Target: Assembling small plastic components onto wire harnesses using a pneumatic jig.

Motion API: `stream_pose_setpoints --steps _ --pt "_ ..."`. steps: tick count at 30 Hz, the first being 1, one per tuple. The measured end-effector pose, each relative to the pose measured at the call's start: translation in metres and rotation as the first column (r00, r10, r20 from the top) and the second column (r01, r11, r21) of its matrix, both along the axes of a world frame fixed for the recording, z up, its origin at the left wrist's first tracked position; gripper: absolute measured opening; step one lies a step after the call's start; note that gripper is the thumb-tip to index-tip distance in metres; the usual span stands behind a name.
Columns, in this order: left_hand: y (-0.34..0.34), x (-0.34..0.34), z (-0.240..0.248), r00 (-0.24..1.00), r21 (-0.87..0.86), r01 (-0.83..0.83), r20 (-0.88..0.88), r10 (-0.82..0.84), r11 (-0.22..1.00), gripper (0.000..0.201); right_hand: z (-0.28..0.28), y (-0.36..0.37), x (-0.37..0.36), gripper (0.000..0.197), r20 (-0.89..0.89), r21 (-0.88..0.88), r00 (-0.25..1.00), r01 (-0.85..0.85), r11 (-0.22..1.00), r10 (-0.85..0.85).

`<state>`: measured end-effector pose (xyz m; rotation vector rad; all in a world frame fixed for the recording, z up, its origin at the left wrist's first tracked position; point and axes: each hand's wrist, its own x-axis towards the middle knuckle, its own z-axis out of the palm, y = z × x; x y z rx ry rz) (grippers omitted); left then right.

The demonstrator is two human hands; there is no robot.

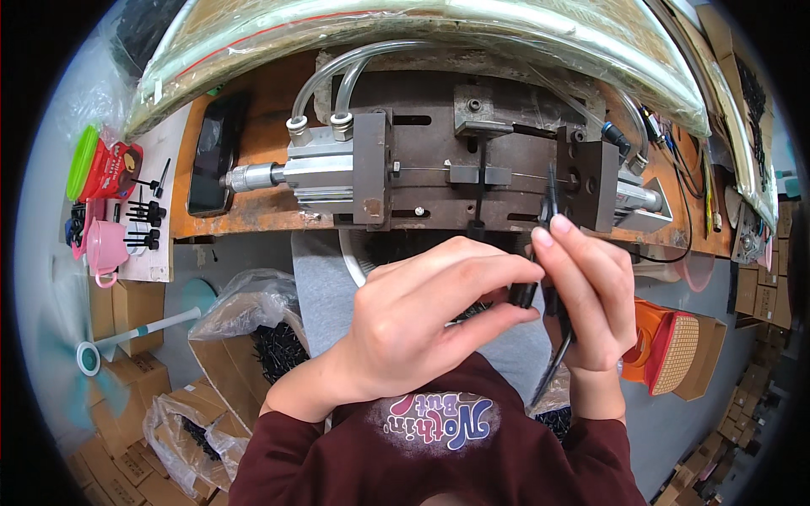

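Note:
My left hand (439,308) is closed, its thumb and forefinger pinching a small black cylindrical piece (523,293). Just right of it, my right hand (591,295) is closed around slim black rod-like pieces (552,207); one long thin end slants down below the palm, and their exact kind I cannot make out. Both hands are close together in front of a brown metal fixture (531,187). Across its middle block (462,175) lies a thin black stem (483,190), its thicker near end overhanging the front edge, apart from my fingers.
Silver air cylinders (321,173) with clear hoses (354,55) flank the fixture. A black phone (215,152) lies left on the wooden bench. Farther left are a pink cup (107,246) and black parts (145,212). Cartons of black pieces (278,350) and an orange stool (645,337) stand below.

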<state>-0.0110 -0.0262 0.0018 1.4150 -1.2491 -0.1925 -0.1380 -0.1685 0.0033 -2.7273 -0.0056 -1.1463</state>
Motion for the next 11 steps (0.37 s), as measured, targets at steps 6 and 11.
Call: stream_pose_setpoints --steps 6,11 --pt "-0.005 0.008 -0.020 0.873 0.114 -0.253 0.454 0.176 0.961 0.032 -0.003 -0.013 0.000 0.033 0.093 0.109 0.990 0.093 0.990 -0.104" --pt "-0.012 0.007 -0.024 0.800 0.221 -0.336 0.581 0.153 0.916 0.023 -0.005 -0.009 -0.003 0.035 0.054 0.139 0.991 0.117 0.983 -0.126"
